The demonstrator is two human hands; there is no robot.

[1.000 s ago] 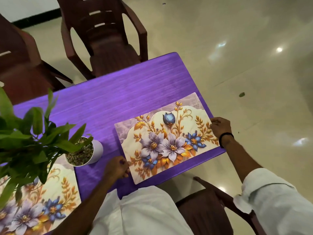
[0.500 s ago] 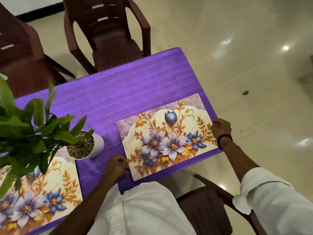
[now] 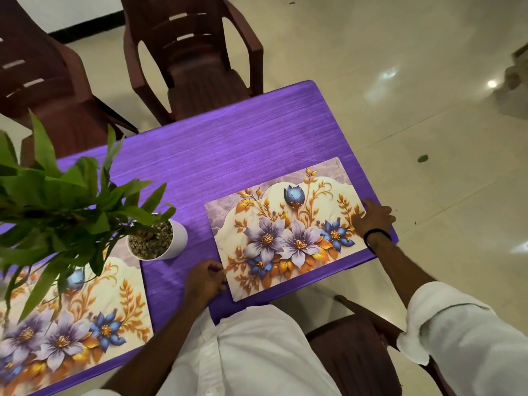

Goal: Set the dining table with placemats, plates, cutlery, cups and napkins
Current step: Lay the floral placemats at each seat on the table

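A floral placemat (image 3: 288,224) lies flat on the purple table (image 3: 228,144) near its right end and front edge. My left hand (image 3: 204,278) sits at the mat's near left edge, its fingers curled and pinching that edge. My right hand (image 3: 374,217), with a black band on the wrist, rests on the mat's right edge with fingers stretched flat. A second floral placemat (image 3: 85,315) lies on the table to the left, partly hidden by leaves.
A potted plant in a white pot (image 3: 177,238) stands between the two mats, its leaves (image 3: 57,195) spreading over the left one. Brown plastic chairs stand across the table (image 3: 194,52), at far left (image 3: 37,90), and beside me (image 3: 357,355). Tiled floor lies right.
The fingers of my right hand have gone from curled at the mat's right edge to lying flat on it. My left hand stays at the left edge; the mat has barely shifted.
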